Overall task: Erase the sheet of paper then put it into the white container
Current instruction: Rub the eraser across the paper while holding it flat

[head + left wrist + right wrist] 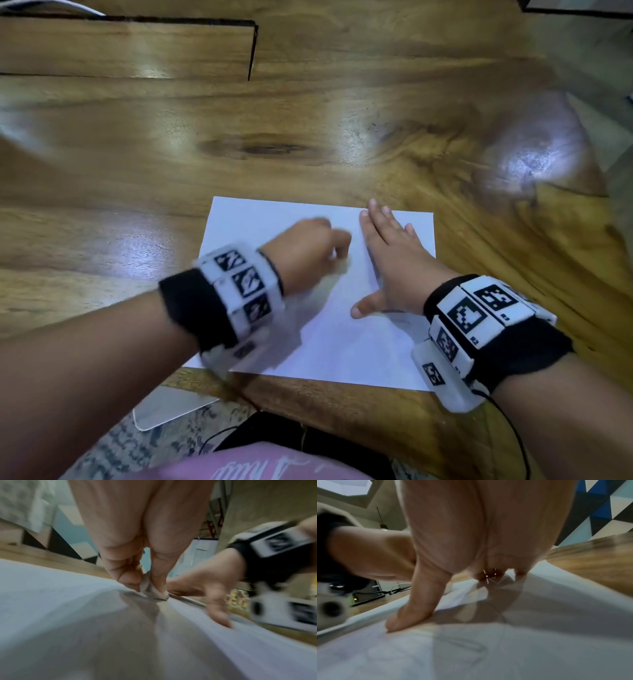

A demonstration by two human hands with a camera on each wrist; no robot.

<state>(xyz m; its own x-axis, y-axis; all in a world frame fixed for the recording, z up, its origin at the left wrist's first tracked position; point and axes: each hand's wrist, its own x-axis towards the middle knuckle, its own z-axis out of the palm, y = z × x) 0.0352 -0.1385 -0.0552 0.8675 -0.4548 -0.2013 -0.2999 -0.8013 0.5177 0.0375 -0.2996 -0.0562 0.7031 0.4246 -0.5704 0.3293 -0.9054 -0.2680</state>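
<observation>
You are pinching a small eraser [150, 588] in your left hand [308, 253] and pressing it onto the sheet of paper [274, 219], which is lying flat on the bench [308, 120] right in front of you. Your right hand [394, 260] is lying just beside it with its grip released, fingers flat, pinning the sheet. Faint pencil lines [496, 609] are showing under that right palm, so the unrubbed part is probably lying to the right of your eraser.

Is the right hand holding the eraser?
No, the right hand lies flat, fingers spread, on the sheet of paper; the left hand pinches the eraser.
</observation>
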